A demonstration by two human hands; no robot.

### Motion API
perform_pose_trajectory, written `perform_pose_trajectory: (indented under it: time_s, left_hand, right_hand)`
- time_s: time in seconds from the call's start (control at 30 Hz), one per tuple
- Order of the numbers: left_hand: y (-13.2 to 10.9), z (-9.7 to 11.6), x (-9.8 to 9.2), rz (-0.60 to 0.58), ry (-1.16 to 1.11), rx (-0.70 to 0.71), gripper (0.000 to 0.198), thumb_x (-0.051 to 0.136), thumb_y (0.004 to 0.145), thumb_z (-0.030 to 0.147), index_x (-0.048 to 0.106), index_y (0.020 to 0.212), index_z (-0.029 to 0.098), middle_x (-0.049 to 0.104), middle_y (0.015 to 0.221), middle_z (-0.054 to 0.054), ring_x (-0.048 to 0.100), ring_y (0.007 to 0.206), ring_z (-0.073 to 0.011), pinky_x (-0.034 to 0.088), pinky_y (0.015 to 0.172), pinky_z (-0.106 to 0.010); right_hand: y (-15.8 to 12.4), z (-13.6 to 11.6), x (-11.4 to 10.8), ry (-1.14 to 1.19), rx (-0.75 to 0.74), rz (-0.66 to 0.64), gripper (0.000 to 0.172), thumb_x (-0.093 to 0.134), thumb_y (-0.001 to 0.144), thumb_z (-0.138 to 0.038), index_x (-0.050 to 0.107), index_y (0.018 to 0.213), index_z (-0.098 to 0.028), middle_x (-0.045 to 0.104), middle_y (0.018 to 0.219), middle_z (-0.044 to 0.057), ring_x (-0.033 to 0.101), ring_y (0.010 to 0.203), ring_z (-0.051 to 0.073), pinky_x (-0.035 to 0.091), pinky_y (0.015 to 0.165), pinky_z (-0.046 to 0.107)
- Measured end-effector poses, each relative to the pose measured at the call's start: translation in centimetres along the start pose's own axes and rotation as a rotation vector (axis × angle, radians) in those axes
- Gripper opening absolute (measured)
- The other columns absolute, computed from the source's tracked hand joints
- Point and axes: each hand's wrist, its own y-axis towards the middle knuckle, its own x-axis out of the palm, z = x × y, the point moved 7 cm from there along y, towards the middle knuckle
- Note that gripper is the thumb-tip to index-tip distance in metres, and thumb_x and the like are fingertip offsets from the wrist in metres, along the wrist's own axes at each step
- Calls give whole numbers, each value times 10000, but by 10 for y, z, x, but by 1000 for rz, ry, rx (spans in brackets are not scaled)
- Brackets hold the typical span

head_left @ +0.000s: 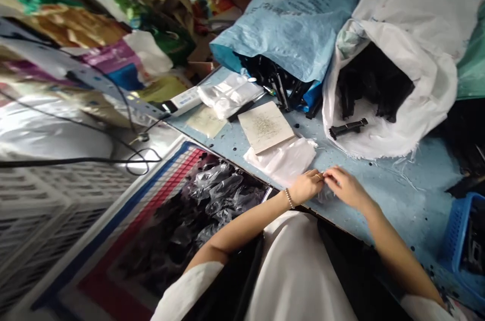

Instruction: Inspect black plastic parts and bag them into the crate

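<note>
My left hand (307,185), with a bracelet at the wrist, and my right hand (345,188) meet over the near edge of the blue table (401,195). The fingers of both are closed in a pinch, tip to tip. Below them shows a small clear plastic bag (326,195), which they grip near its top; its contents are too blurred to make out. Just beyond my left hand lies a crumpled white plastic sheet (282,159). A square board (263,126) with specks on its surface rests partly over that sheet.
A blue sack (291,18) and a white sack (394,124) of black parts lie open at the back. One black part (348,128) sits at the white sack's mouth. Bagged black pieces (220,184) fill a striped container at left. A blue basket (452,235) stands right.
</note>
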Motion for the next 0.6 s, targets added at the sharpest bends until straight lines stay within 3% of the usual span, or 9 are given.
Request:
perform_pose_trajectory:
  time_s: [0.03, 0.1, 0.17, 0.23, 0.3, 0.37, 0.47, 0.6]
  left_hand:
    - [-5, -7, -5, 5, -41, 48, 365, 390, 1042, 133, 724, 906, 190, 760, 1028, -42, 660, 930, -164, 537, 869, -297]
    - [-17, -29, -23, 42, -99, 53, 334, 408, 1030, 124, 733, 1010, 196, 759, 1108, -43, 666, 997, -156, 548, 899, -294]
    - [-29, -63, -43, 96, -89, -54, 341, 413, 1013, 100, 723, 1117, 199, 737, 1218, -64, 649, 1139, -174, 547, 978, -335]
    - [-41, -106, -60, 109, 6, -256, 360, 441, 998, 105, 684, 1251, 185, 684, 1337, -116, 583, 1305, -245, 512, 1073, -455]
    - [-50, -148, -70, 38, 130, -452, 434, 529, 975, 168, 597, 1403, 162, 596, 1458, -183, 505, 1403, -342, 463, 1114, -570]
    - [-52, -174, -70, -102, 218, -519, 562, 581, 961, 247, 501, 1505, 130, 509, 1533, -250, 478, 1418, -414, 461, 1094, -602]
    - [-42, -183, -63, -284, 290, -498, 563, 463, 1001, 255, 452, 1547, 120, 474, 1542, -307, 518, 1373, -458, 523, 975, -574]
    - [-25, -171, -56, -374, 378, -501, 575, 397, 987, 175, 431, 1555, 93, 511, 1471, -376, 620, 1244, -488, 543, 817, -558]
  right_hand:
    - [-12, 0, 8, -1, -40, 40, 238, 516, 986, -279, 681, 1147, -224, 693, 1064, 80, 671, 969, 254, 578, 854, 412]
    - [-27, 5, 21, -4, -76, 152, 196, 560, 970, -286, 714, 1088, -262, 695, 996, 67, 671, 932, 269, 592, 811, 425]
    - [-29, 12, 27, 16, -64, 229, 163, 569, 981, -279, 732, 983, -272, 681, 903, 51, 671, 862, 252, 589, 767, 398]
    - [-20, 14, 26, 52, -35, 266, 174, 547, 1006, -262, 716, 965, -244, 672, 900, 48, 671, 835, 221, 581, 756, 363]
    - [-3, 9, 16, 84, -12, 344, 168, 528, 1023, -267, 687, 1026, -215, 658, 945, 56, 664, 838, 201, 578, 746, 344]
    - [19, -2, 6, 102, -20, 462, 174, 521, 1028, -272, 670, 1086, -205, 637, 979, 66, 650, 856, 196, 576, 745, 342]
    - [55, -29, 15, 11, -129, 520, 236, 490, 1025, -211, 687, 1155, -204, 627, 1066, 106, 631, 979, 226, 568, 851, 385]
    - [87, -57, 74, -241, -332, 290, 315, 443, 1023, -165, 689, 1219, -169, 654, 1170, 153, 587, 1107, 285, 520, 963, 450]
